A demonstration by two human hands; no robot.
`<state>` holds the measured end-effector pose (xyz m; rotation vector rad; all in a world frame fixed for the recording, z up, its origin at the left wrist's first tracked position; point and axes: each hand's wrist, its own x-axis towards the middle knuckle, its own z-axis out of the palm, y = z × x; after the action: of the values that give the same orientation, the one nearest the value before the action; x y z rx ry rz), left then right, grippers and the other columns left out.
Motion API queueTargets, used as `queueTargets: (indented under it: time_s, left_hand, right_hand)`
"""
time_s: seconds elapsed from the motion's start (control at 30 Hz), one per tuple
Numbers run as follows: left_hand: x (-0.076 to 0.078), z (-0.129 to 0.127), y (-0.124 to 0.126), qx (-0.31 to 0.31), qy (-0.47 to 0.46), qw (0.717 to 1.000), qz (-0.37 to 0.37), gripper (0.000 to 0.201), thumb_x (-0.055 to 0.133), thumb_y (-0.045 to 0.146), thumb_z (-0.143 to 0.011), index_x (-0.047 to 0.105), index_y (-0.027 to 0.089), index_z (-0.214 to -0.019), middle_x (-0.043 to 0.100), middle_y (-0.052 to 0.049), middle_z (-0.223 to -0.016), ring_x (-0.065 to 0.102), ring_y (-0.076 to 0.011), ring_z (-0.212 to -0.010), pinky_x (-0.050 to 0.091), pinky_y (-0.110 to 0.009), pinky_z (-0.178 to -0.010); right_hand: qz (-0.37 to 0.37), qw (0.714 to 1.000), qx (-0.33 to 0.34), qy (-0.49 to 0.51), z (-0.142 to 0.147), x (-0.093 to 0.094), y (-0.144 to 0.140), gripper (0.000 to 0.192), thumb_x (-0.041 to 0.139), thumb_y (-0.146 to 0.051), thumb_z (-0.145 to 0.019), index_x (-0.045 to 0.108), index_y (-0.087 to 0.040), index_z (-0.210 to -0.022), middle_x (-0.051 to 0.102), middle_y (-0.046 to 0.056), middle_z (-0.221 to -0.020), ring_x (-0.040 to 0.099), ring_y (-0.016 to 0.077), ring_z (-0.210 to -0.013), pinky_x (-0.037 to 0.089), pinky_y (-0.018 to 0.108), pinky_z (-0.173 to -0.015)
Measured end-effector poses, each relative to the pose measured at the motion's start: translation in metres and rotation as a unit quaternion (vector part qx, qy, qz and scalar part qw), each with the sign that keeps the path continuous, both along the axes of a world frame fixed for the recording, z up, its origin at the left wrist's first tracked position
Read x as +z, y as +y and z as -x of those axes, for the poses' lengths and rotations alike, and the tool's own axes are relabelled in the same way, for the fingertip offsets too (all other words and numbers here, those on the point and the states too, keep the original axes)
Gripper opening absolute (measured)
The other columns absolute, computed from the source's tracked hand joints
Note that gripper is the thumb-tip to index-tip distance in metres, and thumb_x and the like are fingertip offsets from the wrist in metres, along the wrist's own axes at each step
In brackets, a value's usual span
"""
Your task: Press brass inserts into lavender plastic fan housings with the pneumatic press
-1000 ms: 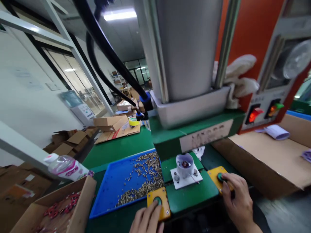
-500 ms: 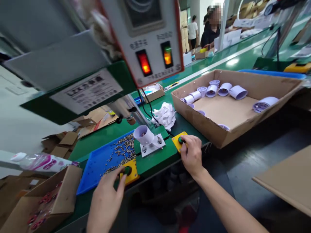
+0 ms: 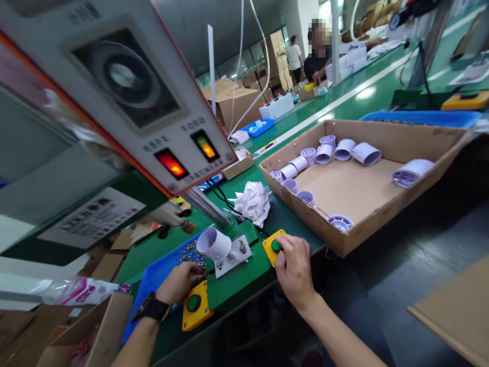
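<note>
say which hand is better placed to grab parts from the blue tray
Likely left: left hand is near the small parts in the blue tray; right hand is farther off, at a yellow button box.

On the bench (image 3: 280, 216), a cup (image 3: 213, 243) sits on the machine's base (image 3: 240, 279), the left button (image 3: 194, 303) nearer, the right button (image 3: 276, 245) to its right. A tray (image 3: 156, 270) lies left; on the far right, crumpled paper (image 3: 252, 203) lies beside a box (image 3: 355, 186).

Green machine head (image 3: 53, 252): white label (image 3: 91, 216) apparently read "LZX"; the rest was blurred.
Control panel (image 3: 173, 122): characters above two switches (image 3: 171, 163) and along the lower edge were illegible.
Bottle (image 3: 82, 291): pink lettering was unreadable.
</note>
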<state>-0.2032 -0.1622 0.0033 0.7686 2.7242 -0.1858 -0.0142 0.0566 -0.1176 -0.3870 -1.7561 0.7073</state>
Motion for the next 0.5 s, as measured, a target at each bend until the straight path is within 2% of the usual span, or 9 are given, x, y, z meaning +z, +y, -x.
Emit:
queueTargets:
  time_s: [0.23,0.37,0.5]
  left_hand:
    - [0.013,-0.009,-0.01,0.014,0.049,0.987,-0.154,0.02,0.048,0.029,-0.081,0.064,0.019,-0.077,0.071,-0.003,-0.082,0.063,-0.0189,-0.08,0.042,-0.027,-0.072]
    - [0.034,-0.017,-0.011,0.033,0.06,0.961,-0.268,0.021,0.051,0.033,-0.081,0.068,0.021,-0.082,0.072,-0.002,-0.086,0.065,-0.0194,-0.084,0.046,-0.029,-0.079]
    - [0.055,-0.03,0.001,0.03,0.059,0.929,-0.365,0.022,0.056,0.042,-0.078,0.07,0.025,-0.082,0.074,0.0,-0.089,0.067,-0.0226,-0.093,0.051,-0.035,-0.086]
  right_hand:
    - [0.001,1.0,0.001,0.006,0.0,-0.013,-0.008,0.032,0.042,-0.012,-0.09,0.049,-0.018,-0.12,0.058,0.012,-0.108,0.054,0.0235,-0.1,0.042,0.044,-0.088]
    - [-0.015,1.0,-0.014,0.005,0.003,-0.026,-0.01,0.029,0.043,-0.02,-0.091,0.051,-0.016,-0.118,0.058,0.014,-0.107,0.055,0.0254,-0.098,0.043,0.043,-0.085]
    - [-0.067,0.997,-0.043,0.0,0.006,-0.043,-0.006,0.028,0.043,-0.021,-0.089,0.052,-0.017,-0.116,0.059,0.013,-0.104,0.058,0.026,-0.094,0.046,0.041,-0.08]
